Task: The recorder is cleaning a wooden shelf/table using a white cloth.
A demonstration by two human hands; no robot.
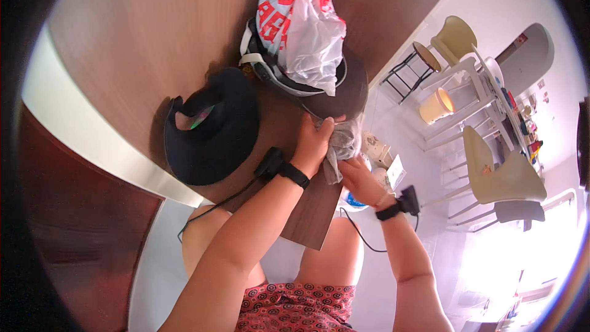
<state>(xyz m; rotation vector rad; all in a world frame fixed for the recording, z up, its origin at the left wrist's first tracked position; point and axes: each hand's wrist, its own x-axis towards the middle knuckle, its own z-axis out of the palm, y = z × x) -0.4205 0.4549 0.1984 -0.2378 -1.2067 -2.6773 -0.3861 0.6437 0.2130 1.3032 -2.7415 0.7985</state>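
Note:
My left hand (313, 143) is closed on the upper left part of a crumpled, pale grey, thin sheet (344, 142); whether it is plastic or cloth I cannot tell. My right hand (362, 179) grips its lower edge, thumb and fingers bent around it. The bundle is just past the edge of a brown wooden shelf (313, 212). Beyond my left hand lies a dark rounded brimmed hat (215, 129). Farther back, a white plastic bag with red print (307, 37) sits in an upturned helmet (261, 74) with straps. A brown rounded thing (353, 89) shows beside the helmet.
White and patterned items (378, 150) are low beyond my right hand. To the right are a yellow bin (437, 106), a stool (424, 55), a pale green chair (491, 172) and a cluttered table (513, 107). Black cables run from both wrist straps. A dark red panel (74, 221) stands left.

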